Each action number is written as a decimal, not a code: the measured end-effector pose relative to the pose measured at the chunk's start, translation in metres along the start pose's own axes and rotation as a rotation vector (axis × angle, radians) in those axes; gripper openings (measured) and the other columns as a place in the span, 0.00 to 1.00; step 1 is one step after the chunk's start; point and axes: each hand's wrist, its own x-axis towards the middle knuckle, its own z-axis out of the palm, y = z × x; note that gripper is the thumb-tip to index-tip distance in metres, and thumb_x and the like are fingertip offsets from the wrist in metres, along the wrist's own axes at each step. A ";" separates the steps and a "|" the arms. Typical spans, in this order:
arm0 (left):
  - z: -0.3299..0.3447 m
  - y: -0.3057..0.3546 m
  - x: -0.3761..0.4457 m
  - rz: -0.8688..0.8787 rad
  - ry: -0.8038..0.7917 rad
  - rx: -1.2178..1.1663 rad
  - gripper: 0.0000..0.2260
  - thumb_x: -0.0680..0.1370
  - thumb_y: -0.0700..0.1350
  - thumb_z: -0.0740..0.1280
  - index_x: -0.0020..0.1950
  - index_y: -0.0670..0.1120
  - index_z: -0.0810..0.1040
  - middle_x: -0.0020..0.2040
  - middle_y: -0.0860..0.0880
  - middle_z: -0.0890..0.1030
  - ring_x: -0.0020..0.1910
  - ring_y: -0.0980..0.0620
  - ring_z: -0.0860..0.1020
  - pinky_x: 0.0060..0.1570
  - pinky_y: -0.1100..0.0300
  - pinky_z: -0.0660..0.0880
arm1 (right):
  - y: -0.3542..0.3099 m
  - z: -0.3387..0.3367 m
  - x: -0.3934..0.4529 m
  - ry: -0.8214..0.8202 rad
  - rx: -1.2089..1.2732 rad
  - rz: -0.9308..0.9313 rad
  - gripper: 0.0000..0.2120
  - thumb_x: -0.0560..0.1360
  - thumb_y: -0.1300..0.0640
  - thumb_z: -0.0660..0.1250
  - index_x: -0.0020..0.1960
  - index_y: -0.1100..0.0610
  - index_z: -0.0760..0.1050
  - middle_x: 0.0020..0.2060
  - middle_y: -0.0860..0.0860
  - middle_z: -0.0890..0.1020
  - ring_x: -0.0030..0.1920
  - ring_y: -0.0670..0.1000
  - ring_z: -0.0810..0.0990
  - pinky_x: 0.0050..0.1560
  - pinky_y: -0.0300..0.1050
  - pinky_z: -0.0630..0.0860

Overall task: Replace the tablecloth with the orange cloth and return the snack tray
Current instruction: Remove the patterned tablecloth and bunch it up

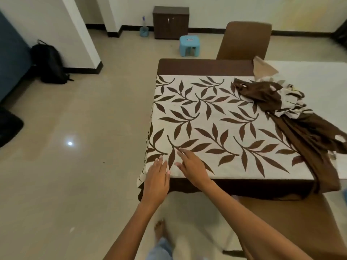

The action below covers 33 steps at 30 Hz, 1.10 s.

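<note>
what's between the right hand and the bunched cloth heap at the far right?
Head view: only flat leaf-print cloth lies between the right hand and the heap. Nothing stands on that stretch.

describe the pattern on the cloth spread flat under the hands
Cream tablecloth with dark brown leafy sprigs and a brown border, seen in the head view.

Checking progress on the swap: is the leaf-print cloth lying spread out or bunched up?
Partly both: the leaf-print cloth lies flat over the table's near-left part, but is bunched in a heap at the right.
</note>
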 end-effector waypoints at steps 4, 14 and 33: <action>0.005 -0.032 0.029 0.058 -0.090 -0.005 0.23 0.83 0.50 0.50 0.77 0.46 0.52 0.78 0.48 0.52 0.77 0.53 0.46 0.73 0.59 0.43 | 0.005 0.032 0.014 -0.265 -0.105 0.035 0.34 0.79 0.39 0.53 0.77 0.55 0.47 0.77 0.50 0.48 0.77 0.50 0.46 0.76 0.50 0.45; 0.027 -0.076 0.073 0.230 -0.275 0.148 0.32 0.80 0.63 0.45 0.74 0.52 0.31 0.74 0.52 0.28 0.73 0.55 0.29 0.72 0.57 0.31 | 0.004 0.052 0.021 0.111 0.036 0.100 0.11 0.75 0.59 0.68 0.57 0.53 0.80 0.63 0.50 0.77 0.69 0.55 0.70 0.70 0.59 0.62; 0.035 -0.027 0.157 0.506 0.097 0.052 0.17 0.80 0.44 0.57 0.67 0.43 0.74 0.68 0.44 0.73 0.69 0.44 0.70 0.68 0.43 0.65 | 0.064 0.029 0.057 -0.040 -0.003 0.088 0.33 0.79 0.41 0.53 0.76 0.57 0.48 0.76 0.54 0.55 0.76 0.54 0.54 0.73 0.59 0.52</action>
